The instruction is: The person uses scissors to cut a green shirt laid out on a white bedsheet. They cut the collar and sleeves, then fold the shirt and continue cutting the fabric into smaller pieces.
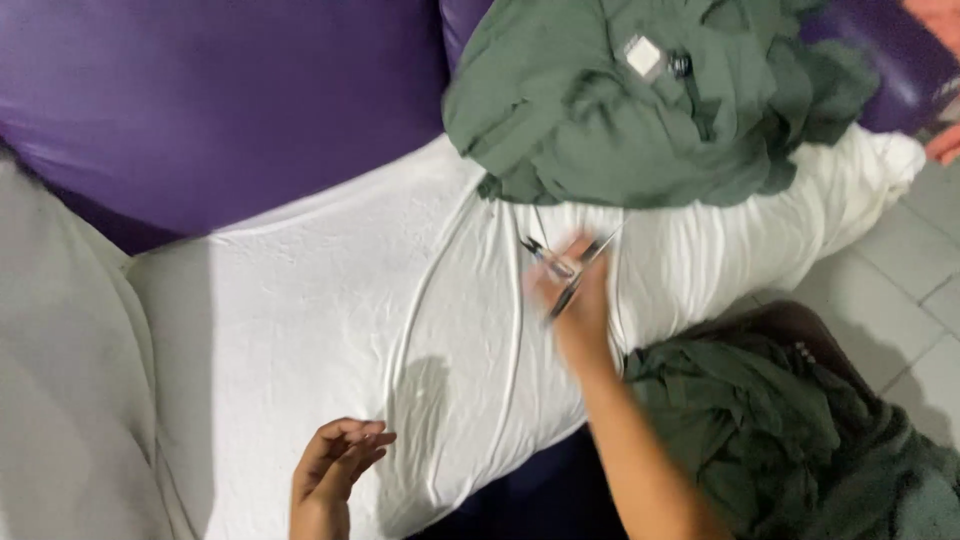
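Two hands over white sheet (330, 300): right hand (572, 295), blurred, grips thin metal hanger (565, 265) just below green garment pile (640, 100); left hand (335, 465) w/ fingers loosely curled, holding nothing, resting on sheet.

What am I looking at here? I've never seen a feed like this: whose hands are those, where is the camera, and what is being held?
There is one picture, taken by a camera worn on a person's head, looking down at that person's own two bare hands. No machine is involved. The right hand is blurred and grips a thin metal tool, probably scissors, though the blur makes that uncertain. The left hand rests loosely curled on a white sheet, holding nothing. A crumpled green garment lies at the top of the sheet. More green cloth is heaped at the lower right, beside a tiled floor. A purple cushion sits behind.
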